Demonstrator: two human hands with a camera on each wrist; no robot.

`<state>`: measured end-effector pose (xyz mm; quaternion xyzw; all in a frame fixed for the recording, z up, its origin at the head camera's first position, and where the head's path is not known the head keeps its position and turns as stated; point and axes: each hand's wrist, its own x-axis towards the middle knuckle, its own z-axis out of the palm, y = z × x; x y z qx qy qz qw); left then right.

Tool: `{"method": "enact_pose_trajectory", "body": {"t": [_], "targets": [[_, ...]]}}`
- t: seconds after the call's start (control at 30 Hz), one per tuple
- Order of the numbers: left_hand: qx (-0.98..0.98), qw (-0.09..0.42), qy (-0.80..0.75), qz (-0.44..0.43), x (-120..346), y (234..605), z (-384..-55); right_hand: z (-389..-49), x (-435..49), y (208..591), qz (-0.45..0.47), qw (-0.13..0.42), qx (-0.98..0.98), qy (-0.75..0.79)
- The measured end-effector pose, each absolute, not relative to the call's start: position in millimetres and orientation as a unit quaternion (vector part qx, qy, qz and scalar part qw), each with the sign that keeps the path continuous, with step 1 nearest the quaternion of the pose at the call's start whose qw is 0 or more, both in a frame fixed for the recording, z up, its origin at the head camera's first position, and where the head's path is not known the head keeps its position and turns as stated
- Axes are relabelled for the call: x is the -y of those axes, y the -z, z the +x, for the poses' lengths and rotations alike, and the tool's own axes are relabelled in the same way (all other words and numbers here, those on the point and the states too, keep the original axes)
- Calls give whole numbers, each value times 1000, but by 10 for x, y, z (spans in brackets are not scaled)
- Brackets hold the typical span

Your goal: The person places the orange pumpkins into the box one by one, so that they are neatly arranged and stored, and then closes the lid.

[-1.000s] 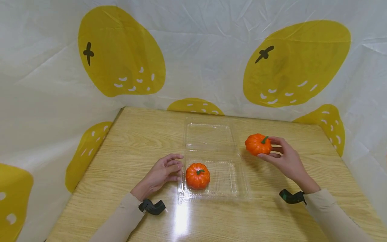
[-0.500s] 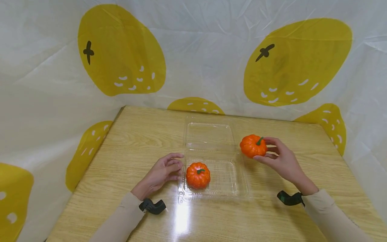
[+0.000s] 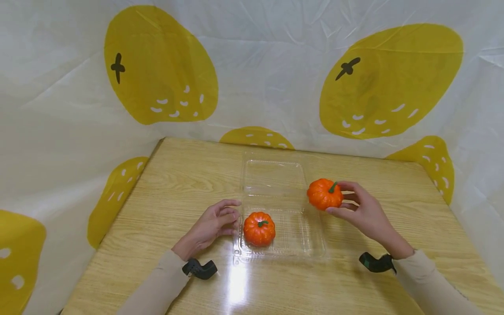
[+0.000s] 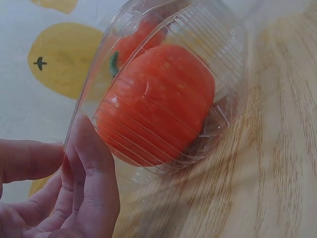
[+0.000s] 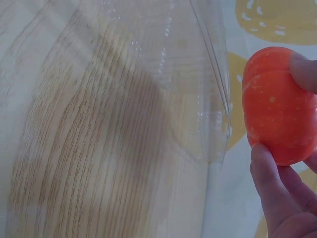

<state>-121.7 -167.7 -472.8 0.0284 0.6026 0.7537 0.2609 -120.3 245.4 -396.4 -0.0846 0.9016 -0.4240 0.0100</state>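
Observation:
A clear plastic clamshell container (image 3: 289,229) lies unfolded on the table, its lid (image 3: 273,176) laid back toward the far side. In the left part of its base sits a small orange toy pumpkin (image 3: 257,235) with a green stem up. My left hand (image 3: 212,224) pinches the container's left rim between thumb and fingers, as the left wrist view shows. My right hand (image 3: 366,214) grips a second orange toy pumpkin (image 3: 322,195) by its right side, thumb and fingers around it. This pumpkin (image 5: 277,106) is held up near the container's right edge, overlapping it in the head view.
The wood-grain table (image 3: 189,170) ends at a white cloth backdrop (image 3: 267,87) printed with yellow fruit shapes, which rises at the back and sides. A bright light reflection (image 3: 237,284) shows on the tabletop in front of the container.
My right hand has carried its pumpkin left, nearer the container's right edge. The left hand keeps its place at the left rim.

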Motion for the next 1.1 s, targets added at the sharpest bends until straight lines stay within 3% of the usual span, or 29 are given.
{"method": "enact_pose_trajectory", "body": {"t": [1.1], "targets": [[-611, 261, -747, 25, 1676, 4731, -1229, -1136, -2166, 4046, -202, 38, -883, 421]]}}
